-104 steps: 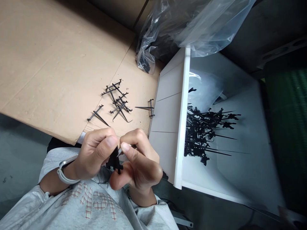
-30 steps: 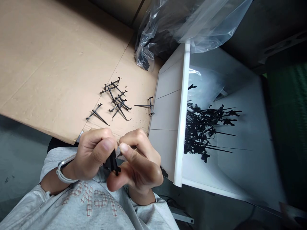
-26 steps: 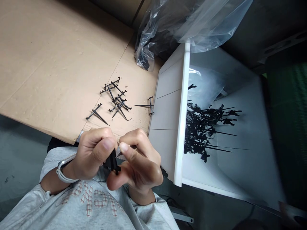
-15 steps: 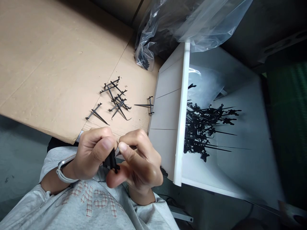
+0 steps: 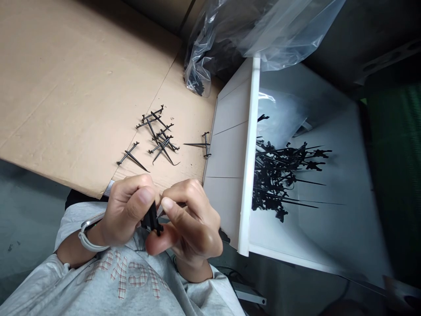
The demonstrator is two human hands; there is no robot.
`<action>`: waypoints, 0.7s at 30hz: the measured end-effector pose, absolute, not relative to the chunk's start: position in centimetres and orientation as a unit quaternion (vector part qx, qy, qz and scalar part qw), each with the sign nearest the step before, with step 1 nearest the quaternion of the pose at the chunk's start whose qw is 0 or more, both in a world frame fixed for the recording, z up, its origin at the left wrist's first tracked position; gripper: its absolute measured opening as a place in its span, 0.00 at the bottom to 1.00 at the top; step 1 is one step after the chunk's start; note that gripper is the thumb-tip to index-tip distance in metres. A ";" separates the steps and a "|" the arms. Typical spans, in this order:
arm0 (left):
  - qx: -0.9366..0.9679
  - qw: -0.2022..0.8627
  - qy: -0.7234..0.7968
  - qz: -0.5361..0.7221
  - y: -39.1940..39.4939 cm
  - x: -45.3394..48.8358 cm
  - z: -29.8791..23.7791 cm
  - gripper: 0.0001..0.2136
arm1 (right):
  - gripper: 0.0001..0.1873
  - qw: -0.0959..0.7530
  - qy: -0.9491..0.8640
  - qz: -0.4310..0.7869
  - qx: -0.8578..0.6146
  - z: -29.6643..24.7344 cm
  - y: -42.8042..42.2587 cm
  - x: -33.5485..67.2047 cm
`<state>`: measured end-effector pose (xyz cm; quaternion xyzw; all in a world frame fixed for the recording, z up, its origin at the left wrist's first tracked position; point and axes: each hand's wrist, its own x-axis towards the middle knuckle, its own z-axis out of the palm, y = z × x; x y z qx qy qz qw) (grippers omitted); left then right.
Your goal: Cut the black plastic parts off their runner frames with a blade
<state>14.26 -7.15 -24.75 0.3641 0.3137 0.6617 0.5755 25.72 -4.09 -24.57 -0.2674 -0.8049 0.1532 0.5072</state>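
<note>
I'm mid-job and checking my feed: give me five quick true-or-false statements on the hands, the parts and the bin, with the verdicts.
1. The left hand grips a dark piece. True.
2. The right hand lies flat on the table. False: the right hand is raised at the dark piece.
3. A T-shaped part lies outside the white bin, by its side. True.
4. The white bin holds no black parts. False: a heap of black parts lies inside.
5. A wristband is on the right wrist. False: the pale wristband is on the left.

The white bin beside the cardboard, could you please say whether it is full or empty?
The white bin is partly filled: black parts heap along one side, bare surface beyond.
</note>
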 end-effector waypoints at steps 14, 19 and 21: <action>0.360 0.581 0.346 0.642 -7.4 14.1 -24.2 0.23 | 0.12 0.503 -0.812 0.160 -0.248 -24.5 -3.9 25.9; 0.351 0.591 0.338 0.643 -7.4 14.1 -24.4 0.22 | 0.07 0.511 -0.794 0.183 -0.273 -24.4 -4.1 25.9; 0.349 0.597 0.332 0.642 -7.4 14.2 -24.6 0.22 | 0.10 0.502 -0.800 0.200 -0.261 -24.6 -4.2 26.1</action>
